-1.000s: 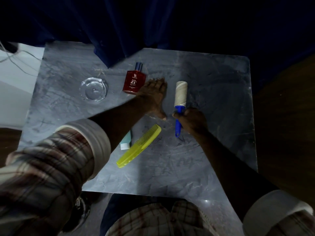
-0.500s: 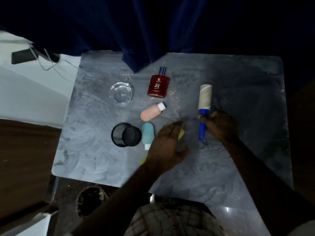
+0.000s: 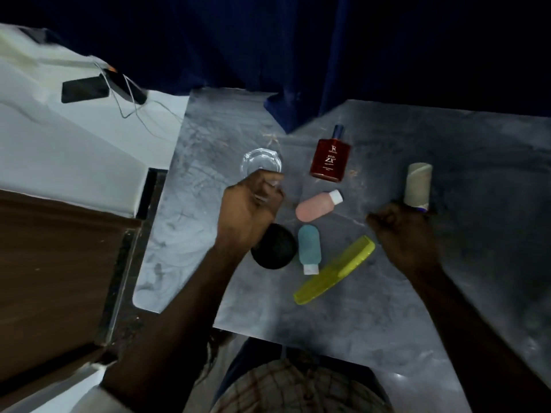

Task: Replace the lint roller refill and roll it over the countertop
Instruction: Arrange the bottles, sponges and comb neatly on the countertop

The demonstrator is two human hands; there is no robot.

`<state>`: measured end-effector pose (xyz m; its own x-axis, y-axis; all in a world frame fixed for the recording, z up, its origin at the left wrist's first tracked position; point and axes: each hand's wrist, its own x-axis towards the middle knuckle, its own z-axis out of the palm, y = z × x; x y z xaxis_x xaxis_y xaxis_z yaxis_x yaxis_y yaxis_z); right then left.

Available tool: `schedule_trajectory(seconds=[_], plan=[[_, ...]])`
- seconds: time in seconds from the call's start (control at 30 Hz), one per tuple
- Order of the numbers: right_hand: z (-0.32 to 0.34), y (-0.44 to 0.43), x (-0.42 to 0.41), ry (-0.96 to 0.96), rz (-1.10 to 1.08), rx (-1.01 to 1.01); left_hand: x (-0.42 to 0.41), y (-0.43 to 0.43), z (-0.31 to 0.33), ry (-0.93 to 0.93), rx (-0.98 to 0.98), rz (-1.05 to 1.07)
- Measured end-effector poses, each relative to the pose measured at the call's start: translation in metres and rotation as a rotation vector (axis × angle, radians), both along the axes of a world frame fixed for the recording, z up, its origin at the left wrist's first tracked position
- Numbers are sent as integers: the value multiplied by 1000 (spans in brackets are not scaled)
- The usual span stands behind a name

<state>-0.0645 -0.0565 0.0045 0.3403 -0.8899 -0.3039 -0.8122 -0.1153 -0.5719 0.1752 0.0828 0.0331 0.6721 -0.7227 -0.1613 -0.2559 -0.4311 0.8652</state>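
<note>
The lint roller [image 3: 418, 186] lies toward the right side of the grey marbled countertop [image 3: 343, 323], its pale, grubby sticky roll pointing away from the person and only a sliver of blue showing at its near end; the right hand [image 3: 408, 231] is closed in a fist around the handle just below the roll, so the handle itself is hidden; the left hand [image 3: 249, 213] is well apart from it, over the left part of the counter, fingers curled in against the near rim of a clear glass dish [image 3: 261, 165], though whether it truly grips the glass I cannot tell through the blur; between the two hands sit a pink travel bottle [image 3: 317, 205] with a white cap, lying on its side, and just below it a teal travel bottle [image 3: 309, 247], cap toward the person; a black mesh cup [image 3: 275, 248] lies beside the teal one, partly under the left wrist; a yellow-green comb [image 3: 334, 271] slants across the counter near the right forearm; a red perfume bottle [image 3: 329, 158] lies farther back, close to a dark blue curtain [image 3: 298, 70].
</note>
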Motion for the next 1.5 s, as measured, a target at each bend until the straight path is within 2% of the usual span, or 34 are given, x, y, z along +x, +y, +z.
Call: schedule_trajectory(seconds=[0.17,0.23,0.33,0.4,0.53,0.6,0.8,0.87,0.93,1.17,1.37,1.5], plan=[[3,22,67,-11,119,-46,47,-4,-12,-34,-41,88],[2,26,99,-38,138,-28,71,-5,-22,-17,-1,156],[-1,26,144,25,188,-52,98,-8,-41,-17,96,197],[-5,23,170,28,169,-65,109,-10,-52,-36,163,186],[-19,16,209,141,183,-65,120,-14,-71,119,249,173],[-28,14,221,182,188,-41,121,-14,-79,104,266,143],[-42,20,232,256,204,-19,116,-1,-89,103,180,145],[-41,28,234,252,216,-17,118,14,-91,162,137,176],[-39,38,243,238,255,-24,123,33,-92,250,63,241],[-26,51,303,110,311,-14,172,59,-91,301,-49,431],[-37,27,333,174,299,-67,203,29,-94,299,-2,362],[-45,15,334,218,278,-56,204,13,-100,374,25,366]])
